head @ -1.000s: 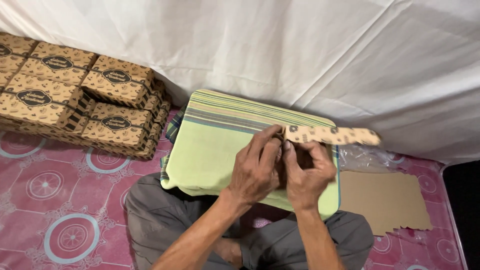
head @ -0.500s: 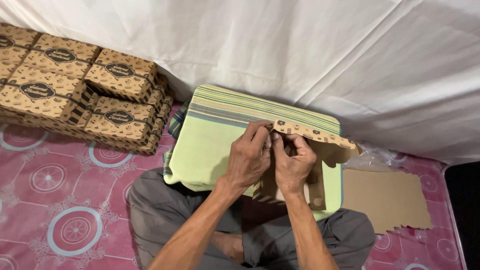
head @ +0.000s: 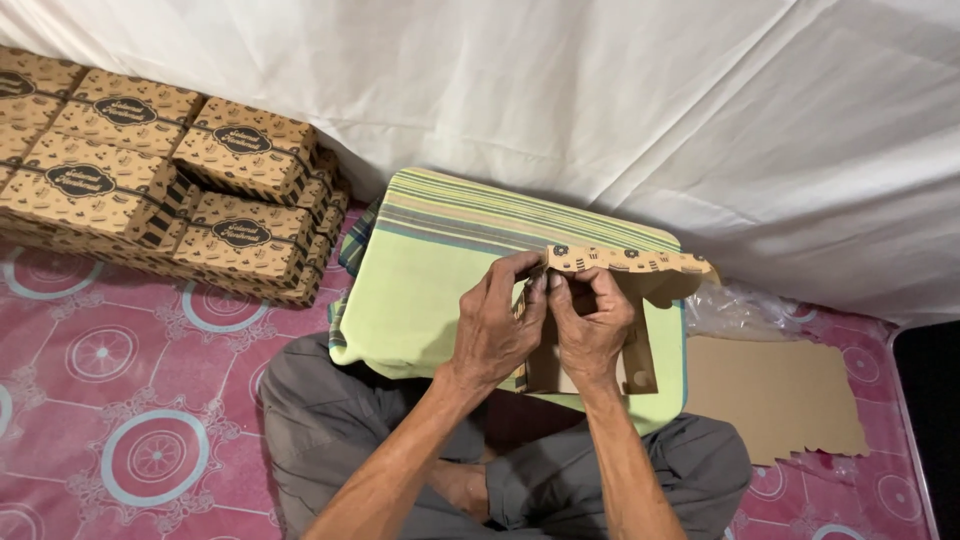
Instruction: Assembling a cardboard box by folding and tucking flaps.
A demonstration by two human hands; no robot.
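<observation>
Both thumbs and fingertips of left hand (head: pixel 495 325) and right hand (head: pixel 592 325) pinching 1 corner of half-folded brown printed box (head: pixel 610 300) over green striped cushion (head: pixel 430 290) on lap, so could easily crease crooked or tear if squeezed off-line, tbh.

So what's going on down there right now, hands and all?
Left hand and right hand both gripping a half-folded printed cardboard box over a striped cushion. Nothing blocking. Flat cardboard blanks beside the right hand.
</observation>
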